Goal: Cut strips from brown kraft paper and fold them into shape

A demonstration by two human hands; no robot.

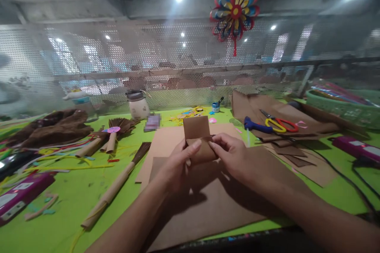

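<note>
Between my two hands is a folded piece of brown paper [196,127], with one flap standing upright at its back. My left hand [179,160] grips its left side, thumb lying across the front fold. On the right edge, the thumb and fingers of my right hand [230,152] pinch the paper. Both hands are above a large brown paper sheet [190,219], which lies over a lighter cardboard sheet [163,138]. The fingers behind the folded paper are partly hidden.
A rolled paper tube with a fringed end [115,189] lies left. Scissors [280,125] and a blue glue gun [257,125] rest by brown paper [308,120] at right. Purple power strips [358,147] sit at both sides. A green basket [341,106] stands far right.
</note>
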